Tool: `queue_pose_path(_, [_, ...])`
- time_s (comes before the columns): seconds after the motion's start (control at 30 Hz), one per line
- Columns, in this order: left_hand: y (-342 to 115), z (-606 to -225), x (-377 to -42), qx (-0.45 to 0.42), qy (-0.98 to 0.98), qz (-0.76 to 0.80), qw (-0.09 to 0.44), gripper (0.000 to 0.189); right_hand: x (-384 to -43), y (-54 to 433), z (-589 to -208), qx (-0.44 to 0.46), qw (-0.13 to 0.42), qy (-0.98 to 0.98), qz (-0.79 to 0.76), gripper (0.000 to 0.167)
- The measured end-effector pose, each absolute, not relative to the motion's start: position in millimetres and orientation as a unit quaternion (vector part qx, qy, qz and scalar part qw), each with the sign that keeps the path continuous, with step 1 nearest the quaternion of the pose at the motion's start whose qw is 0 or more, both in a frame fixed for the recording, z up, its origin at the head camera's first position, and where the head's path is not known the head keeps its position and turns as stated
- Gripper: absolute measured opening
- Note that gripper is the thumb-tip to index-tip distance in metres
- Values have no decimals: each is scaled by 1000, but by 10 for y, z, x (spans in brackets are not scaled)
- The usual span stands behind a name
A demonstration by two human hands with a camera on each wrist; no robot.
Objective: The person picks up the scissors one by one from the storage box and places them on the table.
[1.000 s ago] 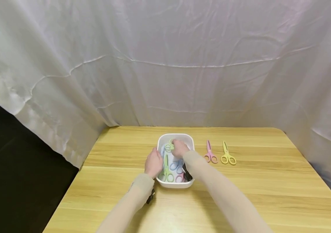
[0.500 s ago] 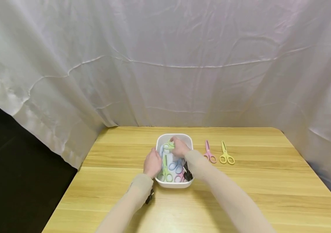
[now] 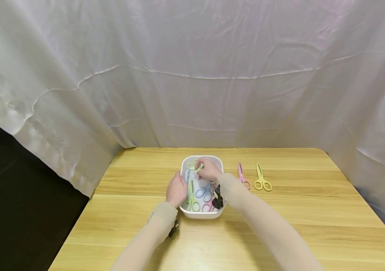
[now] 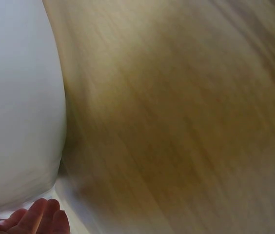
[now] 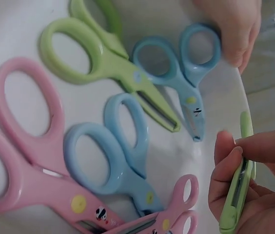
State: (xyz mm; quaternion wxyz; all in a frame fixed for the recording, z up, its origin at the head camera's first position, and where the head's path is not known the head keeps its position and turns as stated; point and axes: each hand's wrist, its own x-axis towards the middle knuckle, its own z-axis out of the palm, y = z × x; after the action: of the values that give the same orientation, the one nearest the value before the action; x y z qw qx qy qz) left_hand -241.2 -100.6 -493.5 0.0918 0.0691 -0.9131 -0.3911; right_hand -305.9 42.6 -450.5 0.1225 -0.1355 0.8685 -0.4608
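While the wooden tabletop (image 3: 280,222) reaches well beyond it on both sides, the white tub (image 3: 202,215) stands between both arms, a spot that, we judge, suits two-handed work. At its left wall we see the left hand (image 3: 177,189), probably there to steady it; whether its fingers curl round the rim we cannot tell. Inside, toward the far end, the right hand (image 3: 209,171) pinches a green pair of scissors (image 5: 234,202) firmly between thumb and fingers, rings showing past the fingertips. Below, we make out a second green pair (image 5: 115,68), two blue pairs (image 5: 120,165) and two pink pairs (image 5: 45,183), some crossing. Right of the tub, a loose pink pair (image 3: 242,177) and a yellow pair (image 3: 259,175) lie apart, blades pointing away, a spacing we suppose keeps each easy to lift.
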Motion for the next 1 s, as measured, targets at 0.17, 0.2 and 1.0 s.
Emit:
queue_pose_path(0.17, [-1004, -4926, -2399, 70, -913, -392, 92, 40, -3049, 435, -4473, -129, 163, 840, -501, 30])
queue_pose_path(0.2, [-1003, -4921, -2394, 70, -912, -393, 92, 40, -3045, 439, -4467, -127, 168, 835, -508, 31])
queue_pose_path(1.0, [-1007, -4916, -2397, 68, -913, -392, 87, 39, -3025, 573, -4433, -132, 146, 836, -513, 27])
